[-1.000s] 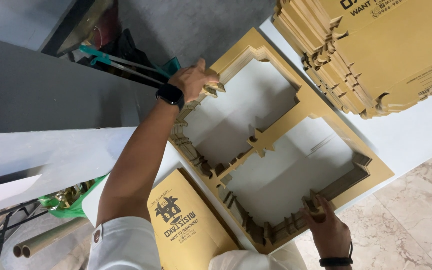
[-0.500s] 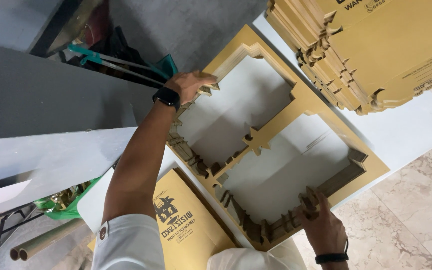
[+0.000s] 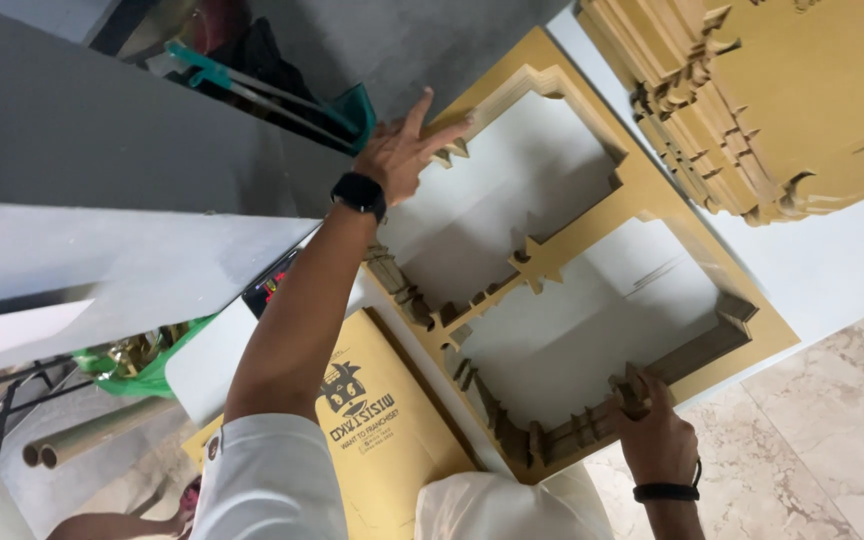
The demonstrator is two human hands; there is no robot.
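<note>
My left hand (image 3: 407, 150) lies spread and flat, fingers released, on the far-left corner of the cardboard frame stack (image 3: 642, 195) — a brown pile of die-cut sheets with two large cut-out windows, lying on the white tabletop (image 3: 832, 265). My right hand (image 3: 652, 435) is grasping the frame's near edge, fingers curled over its notched tabs — another stack of cut cardboard (image 3: 782, 90) sits far right, and a printed flat box (image 3: 377, 430) lies near left.
</note>
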